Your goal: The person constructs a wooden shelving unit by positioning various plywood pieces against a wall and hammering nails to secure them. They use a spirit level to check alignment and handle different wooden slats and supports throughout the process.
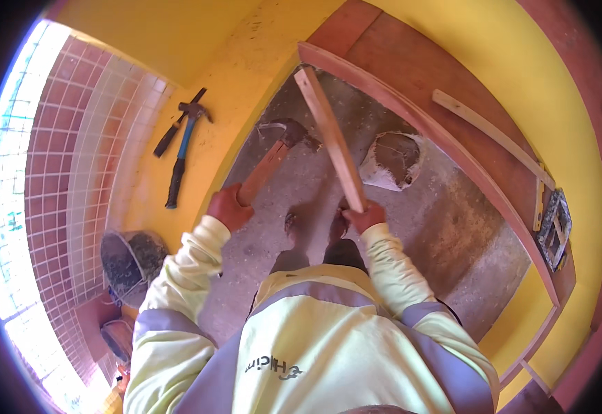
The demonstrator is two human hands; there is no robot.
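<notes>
My left hand (230, 207) is wrapped round the lower end of the wooden handle of a hammer (265, 168). Its dark metal head points away from me, over the floor. Closed round the near end of a long, straight wooden batten (332, 138) is my right hand (365, 216). The batten slants up and to the left, its far end close to the edge of a reddish board. Hammer and batten are apart, with a gap between them.
On the yellow ledge at left lie a blue-handled claw hammer (185, 148) and a dark-handled tool (170, 134). A dirty black bucket (125, 255) stands below them. An open sack (383, 172) sits on the floor. Another batten (487, 127) and a metal-framed tool (546, 248) rest on the right.
</notes>
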